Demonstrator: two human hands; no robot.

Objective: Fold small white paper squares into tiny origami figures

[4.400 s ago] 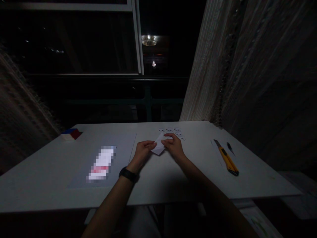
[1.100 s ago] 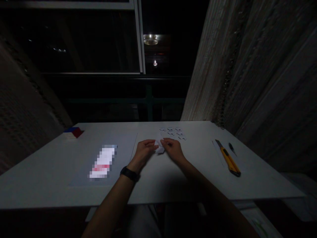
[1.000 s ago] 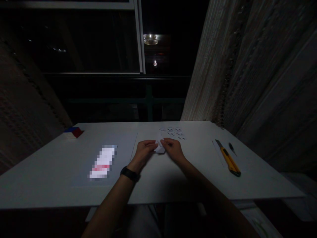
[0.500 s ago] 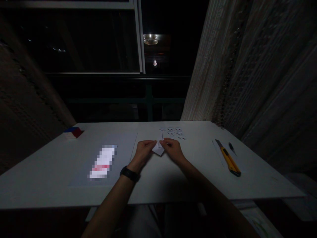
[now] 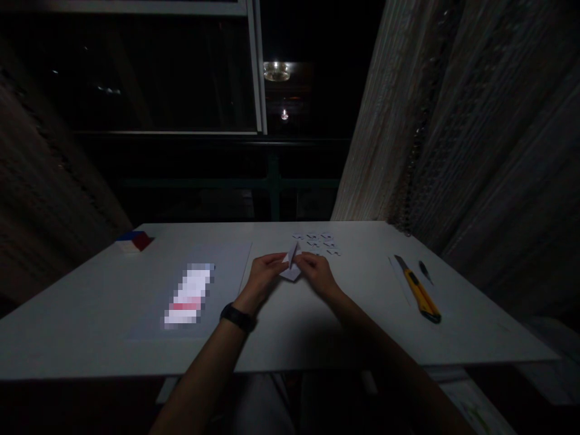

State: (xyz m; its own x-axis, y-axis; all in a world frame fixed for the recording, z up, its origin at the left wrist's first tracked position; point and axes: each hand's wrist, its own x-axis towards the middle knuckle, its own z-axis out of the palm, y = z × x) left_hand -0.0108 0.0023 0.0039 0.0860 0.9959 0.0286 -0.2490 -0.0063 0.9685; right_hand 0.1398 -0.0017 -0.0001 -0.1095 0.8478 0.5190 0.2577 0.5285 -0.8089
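Note:
A small folded piece of white paper point(image 5: 290, 273) is held between my two hands, just above the middle of the white table point(image 5: 335, 338). One flap of it stands up between the thumbs. My left hand point(image 5: 263, 275), below a dark wrist watch point(image 5: 237, 317), pinches the paper's left side. On the other side my right hand point(image 5: 318, 275) grips it with thumb and curled fingers. Just beyond the hands lie several small paper pieces with dark marks point(image 5: 313, 237), set out in rows.
On the left a bright, blurred-out phone-like screen point(image 5: 189, 295) rests on a large pale sheet point(image 5: 149, 317). A red, white and blue cube point(image 5: 133, 241) sits at the far left. To the right lie a yellow box cutter point(image 5: 419, 291) and a small dark pen-like object point(image 5: 425, 272).
The paper's upright flap has opened wider and shows more between the thumbs. Both hands stay in nearly the same place, with small finger shifts.

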